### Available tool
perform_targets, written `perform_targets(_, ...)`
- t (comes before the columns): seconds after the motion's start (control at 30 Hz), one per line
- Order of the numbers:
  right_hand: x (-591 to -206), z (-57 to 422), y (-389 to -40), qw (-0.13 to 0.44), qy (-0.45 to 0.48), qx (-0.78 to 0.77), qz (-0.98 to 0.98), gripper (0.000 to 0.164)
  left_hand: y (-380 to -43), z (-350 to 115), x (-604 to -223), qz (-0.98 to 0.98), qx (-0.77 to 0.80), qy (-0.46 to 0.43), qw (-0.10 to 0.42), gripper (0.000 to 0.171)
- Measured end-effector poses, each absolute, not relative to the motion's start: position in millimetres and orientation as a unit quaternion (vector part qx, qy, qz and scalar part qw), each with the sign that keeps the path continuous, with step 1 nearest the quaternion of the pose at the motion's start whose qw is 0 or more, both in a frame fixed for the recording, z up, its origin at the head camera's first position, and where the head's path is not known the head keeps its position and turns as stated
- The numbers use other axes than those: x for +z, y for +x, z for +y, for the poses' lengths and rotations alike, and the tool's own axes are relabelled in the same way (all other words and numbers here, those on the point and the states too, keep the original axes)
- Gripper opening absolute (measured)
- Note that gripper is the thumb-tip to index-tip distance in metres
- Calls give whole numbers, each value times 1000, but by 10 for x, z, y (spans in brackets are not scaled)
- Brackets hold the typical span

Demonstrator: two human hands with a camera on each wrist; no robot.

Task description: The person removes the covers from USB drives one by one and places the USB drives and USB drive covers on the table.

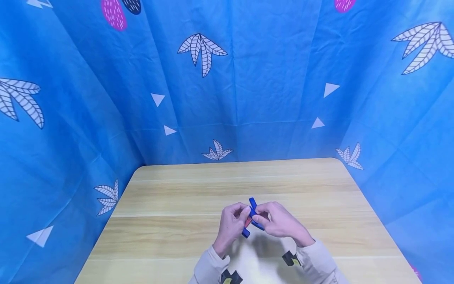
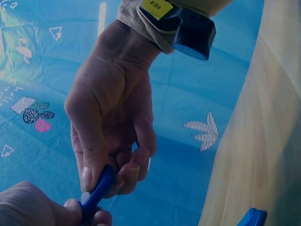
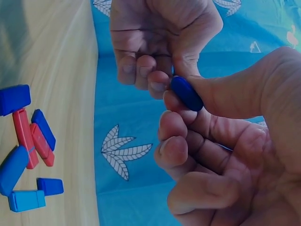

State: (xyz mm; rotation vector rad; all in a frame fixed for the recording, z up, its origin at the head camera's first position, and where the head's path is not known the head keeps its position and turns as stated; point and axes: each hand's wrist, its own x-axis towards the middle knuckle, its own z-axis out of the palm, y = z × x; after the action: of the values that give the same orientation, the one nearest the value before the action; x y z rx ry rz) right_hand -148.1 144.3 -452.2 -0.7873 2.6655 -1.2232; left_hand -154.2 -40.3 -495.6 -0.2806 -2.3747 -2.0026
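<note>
Both hands meet over the table around one small oblong blue piece with rounded ends (image 3: 186, 93). My left hand (image 1: 230, 225) pinches one end of it between thumb and fingers. On the other end, the thumb and forefinger of my right hand (image 1: 281, 221) pinch it too, and its remaining fingers curl loosely in the right wrist view. Under the hands lie several loose pieces, among them a red piece (image 3: 26, 136), a blue piece (image 3: 13, 169) and a lighter blue piece (image 3: 27, 201). The head view shows them partly hidden by the fingers.
A pale wood-grain table (image 1: 170, 221) spreads around the hands. Blue patterned cloth (image 1: 269, 79) hangs behind it and along both sides. Black cameras with yellow labels, such as one wrist camera (image 2: 194, 30), are strapped at the sleeves.
</note>
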Motion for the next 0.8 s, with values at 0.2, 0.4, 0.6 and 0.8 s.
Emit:
perform_targets(0.2,-4551,1460,-1465,48,-261,-402,876,25,-1524,-390,-4957,-748,-658,-83,-14,12)
perform_targets(0.4,-4555,1476,-1464,49,-257,-408,875,24,-1539,-369,-4981,-735,-673,-81,-23,12)
perform_targets(0.6,-4553,1488,-1476,50,-252,-409,875,26,-1572,-351,-4989,-731,-676,-85,-31,14)
perform_targets(0.8,-4539,1502,-1471,43,-260,-406,875,25,-1595,-361,-4972,-733,-671,-101,-50,17)
